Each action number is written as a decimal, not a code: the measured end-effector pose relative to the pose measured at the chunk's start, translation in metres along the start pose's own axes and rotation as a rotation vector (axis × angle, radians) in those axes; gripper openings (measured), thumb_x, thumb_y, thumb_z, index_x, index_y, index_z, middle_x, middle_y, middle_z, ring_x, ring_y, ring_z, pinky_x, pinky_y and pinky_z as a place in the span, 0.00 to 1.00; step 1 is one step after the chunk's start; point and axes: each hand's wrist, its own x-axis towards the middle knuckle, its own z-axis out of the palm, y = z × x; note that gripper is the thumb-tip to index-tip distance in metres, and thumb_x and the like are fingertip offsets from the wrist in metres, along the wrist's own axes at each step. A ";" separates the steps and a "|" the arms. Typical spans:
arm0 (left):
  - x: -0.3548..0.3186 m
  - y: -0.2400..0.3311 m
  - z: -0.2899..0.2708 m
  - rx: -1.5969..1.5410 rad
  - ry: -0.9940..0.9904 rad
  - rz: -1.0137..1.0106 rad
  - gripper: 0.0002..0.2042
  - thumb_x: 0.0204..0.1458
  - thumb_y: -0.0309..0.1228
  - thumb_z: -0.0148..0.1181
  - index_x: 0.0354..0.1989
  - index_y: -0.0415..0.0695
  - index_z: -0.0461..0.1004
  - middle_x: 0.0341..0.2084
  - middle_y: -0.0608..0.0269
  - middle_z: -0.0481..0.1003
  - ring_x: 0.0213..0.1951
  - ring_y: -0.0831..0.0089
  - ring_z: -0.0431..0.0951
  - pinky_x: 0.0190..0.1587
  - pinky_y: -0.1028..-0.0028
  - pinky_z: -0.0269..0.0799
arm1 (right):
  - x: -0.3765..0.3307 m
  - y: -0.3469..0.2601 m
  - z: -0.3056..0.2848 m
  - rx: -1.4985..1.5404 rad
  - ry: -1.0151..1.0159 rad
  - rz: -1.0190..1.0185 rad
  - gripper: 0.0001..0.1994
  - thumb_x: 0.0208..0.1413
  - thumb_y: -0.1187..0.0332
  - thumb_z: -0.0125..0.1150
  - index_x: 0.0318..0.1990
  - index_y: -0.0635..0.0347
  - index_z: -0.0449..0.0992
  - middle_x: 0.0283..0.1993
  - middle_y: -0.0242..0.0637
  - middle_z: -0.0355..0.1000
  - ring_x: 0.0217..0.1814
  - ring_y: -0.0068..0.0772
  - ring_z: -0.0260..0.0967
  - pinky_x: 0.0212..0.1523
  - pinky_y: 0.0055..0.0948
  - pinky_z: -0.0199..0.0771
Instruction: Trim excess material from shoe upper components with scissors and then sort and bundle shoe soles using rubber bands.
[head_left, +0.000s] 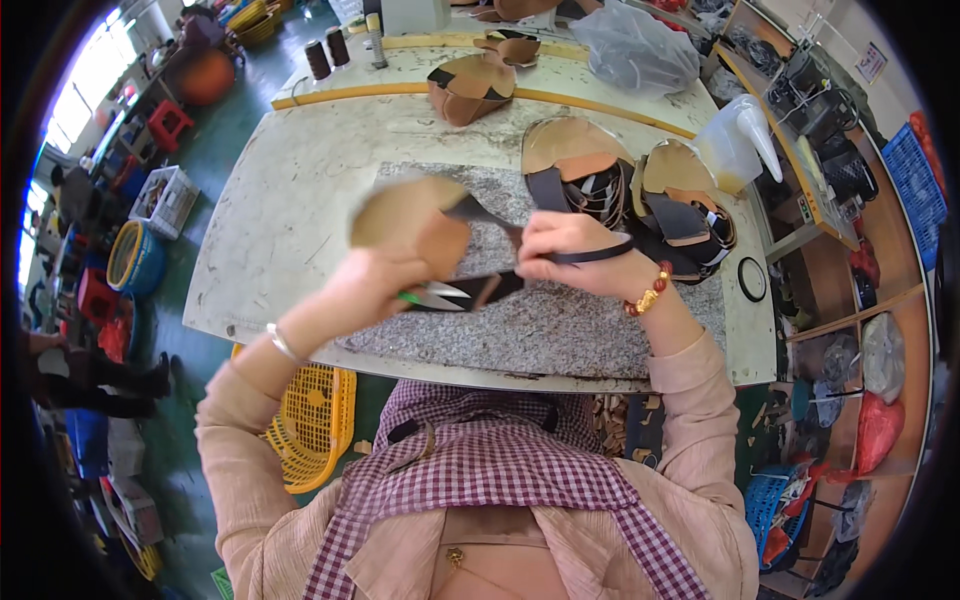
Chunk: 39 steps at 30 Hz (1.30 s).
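Observation:
My left hand (372,285) is closed around a tan shoe upper (405,212), which is blurred by motion. Small snips (442,292) with a bit of green on the handle stick out from the same hand, blades pointing right. With its fingers closed, my right hand (578,248) grips a black strap (487,216) that runs to the shoe upper; the strap's loose end passes across the back of the hand. Both hands are above a grey speckled mat (560,335). Beyond my right hand lie two bundles of similar uppers (570,150) with black parts.
A white worktable (290,200) carries the mat. At its far side are a wooden strip (370,90), thread spools (317,60), another tan upper (470,88) and a clear plastic bag (640,50). A squeeze bottle (730,140) stands right; a yellow basket (320,420) sits below left.

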 end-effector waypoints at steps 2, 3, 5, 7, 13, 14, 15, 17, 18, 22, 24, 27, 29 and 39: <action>0.003 0.007 0.043 -0.334 -0.014 -0.120 0.11 0.46 0.20 0.59 0.40 0.41 0.75 0.32 0.66 0.74 0.31 0.70 0.75 0.33 0.78 0.70 | -0.010 0.006 -0.002 0.104 -0.117 0.056 0.13 0.62 0.62 0.54 0.46 0.60 0.76 0.54 0.35 0.70 0.48 0.32 0.71 0.46 0.27 0.70; 0.015 0.011 0.064 -0.371 0.198 -0.075 0.11 0.49 0.20 0.57 0.42 0.40 0.75 0.33 0.65 0.74 0.30 0.71 0.75 0.32 0.78 0.70 | -0.014 0.006 0.000 0.098 -0.120 0.063 0.13 0.62 0.62 0.54 0.46 0.60 0.76 0.54 0.35 0.70 0.48 0.32 0.71 0.46 0.27 0.70; 0.027 0.020 0.076 -0.420 0.413 -0.021 0.11 0.52 0.19 0.54 0.44 0.39 0.75 0.34 0.63 0.73 0.30 0.71 0.74 0.32 0.78 0.70 | -0.023 0.001 0.006 0.892 0.289 0.084 0.18 0.64 0.57 0.49 0.51 0.59 0.74 0.59 0.38 0.67 0.55 0.34 0.67 0.52 0.31 0.68; 0.031 0.035 0.068 -0.776 0.367 -0.374 0.12 0.56 0.20 0.52 0.48 0.39 0.75 0.38 0.64 0.73 0.30 0.76 0.73 0.31 0.80 0.68 | -0.030 -0.003 0.013 1.665 0.732 0.089 0.23 0.66 0.52 0.43 0.57 0.58 0.72 0.65 0.42 0.64 0.63 0.36 0.63 0.57 0.36 0.65; 0.055 0.089 0.065 -1.390 0.234 -0.606 0.12 0.56 0.23 0.57 0.49 0.41 0.75 0.30 0.67 0.74 0.28 0.84 0.68 0.30 0.85 0.63 | -0.020 -0.035 0.052 1.742 0.709 0.011 0.27 0.68 0.49 0.34 0.62 0.56 0.68 0.72 0.45 0.53 0.75 0.40 0.46 0.67 0.42 0.54; 0.055 0.092 0.067 -1.377 0.283 -0.562 0.12 0.56 0.24 0.57 0.49 0.41 0.75 0.28 0.68 0.73 0.27 0.85 0.68 0.29 0.86 0.63 | -0.017 -0.039 0.056 1.663 0.709 0.032 0.27 0.67 0.49 0.34 0.62 0.56 0.68 0.72 0.46 0.53 0.75 0.39 0.46 0.67 0.41 0.54; 0.054 0.094 0.068 -1.363 0.331 -0.517 0.12 0.56 0.24 0.57 0.49 0.41 0.75 0.27 0.69 0.73 0.26 0.85 0.67 0.28 0.86 0.62 | -0.014 -0.044 0.059 1.585 0.706 0.052 0.27 0.67 0.50 0.33 0.62 0.57 0.68 0.72 0.46 0.53 0.75 0.39 0.46 0.67 0.40 0.54; 0.050 0.096 0.070 -1.327 0.426 -0.424 0.12 0.56 0.24 0.58 0.49 0.40 0.75 0.25 0.70 0.73 0.25 0.86 0.67 0.27 0.87 0.61 | -0.010 -0.051 0.066 1.428 0.699 0.084 0.27 0.67 0.50 0.33 0.62 0.58 0.68 0.72 0.46 0.53 0.75 0.38 0.46 0.67 0.38 0.53; 0.047 0.096 0.071 -1.325 0.433 -0.429 0.12 0.56 0.24 0.58 0.49 0.40 0.75 0.25 0.70 0.73 0.25 0.86 0.67 0.27 0.87 0.61 | -0.009 -0.053 0.069 1.432 0.691 0.084 0.27 0.67 0.50 0.33 0.62 0.58 0.68 0.72 0.46 0.53 0.75 0.38 0.46 0.67 0.38 0.53; 0.037 0.095 0.077 -1.364 0.506 -0.437 0.12 0.56 0.24 0.58 0.49 0.40 0.74 0.26 0.67 0.74 0.23 0.86 0.66 0.23 0.87 0.60 | -0.006 -0.060 0.075 1.138 0.750 0.131 0.27 0.67 0.52 0.32 0.60 0.59 0.69 0.71 0.47 0.54 0.75 0.37 0.46 0.67 0.35 0.52; 0.033 0.095 0.076 -1.467 0.496 -0.461 0.12 0.56 0.24 0.58 0.49 0.39 0.75 0.26 0.66 0.74 0.22 0.86 0.67 0.22 0.87 0.59 | -0.005 -0.065 0.079 1.092 0.742 0.121 0.26 0.67 0.53 0.32 0.60 0.59 0.70 0.71 0.47 0.54 0.75 0.37 0.46 0.68 0.35 0.52; 0.030 0.094 0.073 -1.774 0.450 -0.529 0.12 0.57 0.24 0.57 0.49 0.38 0.75 0.26 0.63 0.75 0.22 0.85 0.67 0.18 0.88 0.54 | -0.004 -0.071 0.085 0.953 0.723 0.089 0.26 0.67 0.55 0.32 0.58 0.60 0.71 0.71 0.46 0.54 0.74 0.37 0.46 0.69 0.36 0.49; 0.029 0.090 0.071 -1.815 0.433 -0.550 0.12 0.57 0.24 0.57 0.49 0.38 0.75 0.26 0.62 0.75 0.21 0.85 0.66 0.18 0.88 0.54 | -0.002 -0.074 0.088 0.935 0.721 0.073 0.25 0.66 0.55 0.32 0.57 0.60 0.72 0.70 0.46 0.55 0.74 0.37 0.47 0.69 0.38 0.48; 0.016 0.095 0.063 -1.768 0.385 -0.638 0.11 0.58 0.26 0.58 0.48 0.38 0.74 0.23 0.60 0.76 0.17 0.85 0.66 0.17 0.89 0.55 | 0.000 -0.079 0.097 0.809 0.749 0.038 0.23 0.65 0.59 0.33 0.54 0.60 0.74 0.67 0.44 0.59 0.71 0.41 0.51 0.71 0.47 0.44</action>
